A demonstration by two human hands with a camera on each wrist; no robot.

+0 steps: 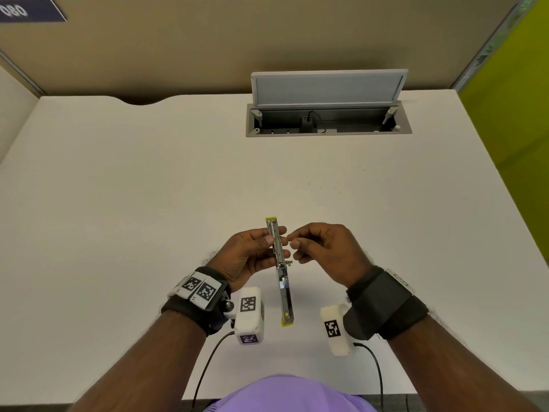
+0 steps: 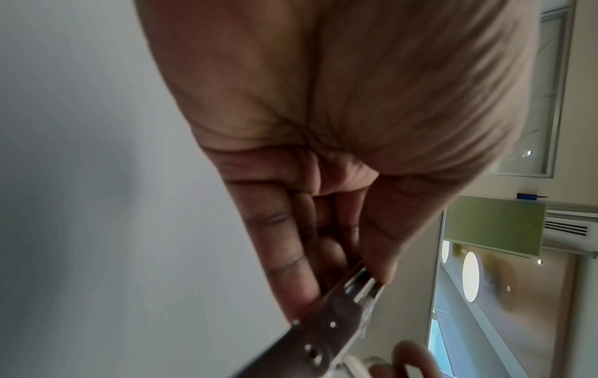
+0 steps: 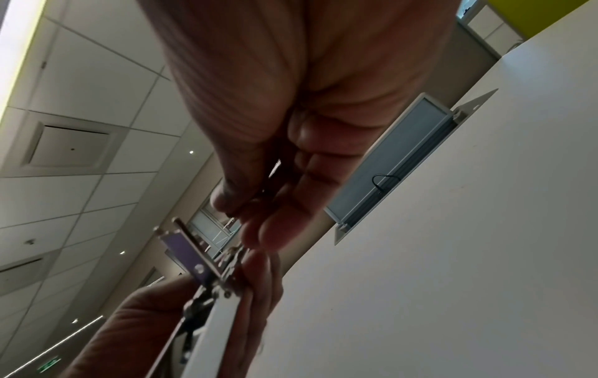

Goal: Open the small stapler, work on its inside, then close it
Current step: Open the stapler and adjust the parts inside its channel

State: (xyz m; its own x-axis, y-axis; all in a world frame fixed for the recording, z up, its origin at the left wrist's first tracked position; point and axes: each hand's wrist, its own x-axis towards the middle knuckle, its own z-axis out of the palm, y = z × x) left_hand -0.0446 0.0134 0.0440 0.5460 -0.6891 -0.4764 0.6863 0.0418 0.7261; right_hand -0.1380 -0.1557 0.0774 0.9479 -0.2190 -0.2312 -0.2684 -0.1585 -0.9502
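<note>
The small stapler (image 1: 280, 269), swung fully open, is held above the surface (image 1: 148, 173) near its front edge. The left hand (image 1: 246, 257) clasps the metal channel; the right hand (image 1: 323, 251) pinches something tiny beside it. Best to keep the channel steady and feed straight along it. What the right grip holds is too small to tell.

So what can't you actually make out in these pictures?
- Head view: what the right hand pinches beside the open stapler is too small to tell.
- Left wrist view: the left hand hides most of the stapler.
- Right wrist view: dim and blurred; fingers cover the channel.
</note>
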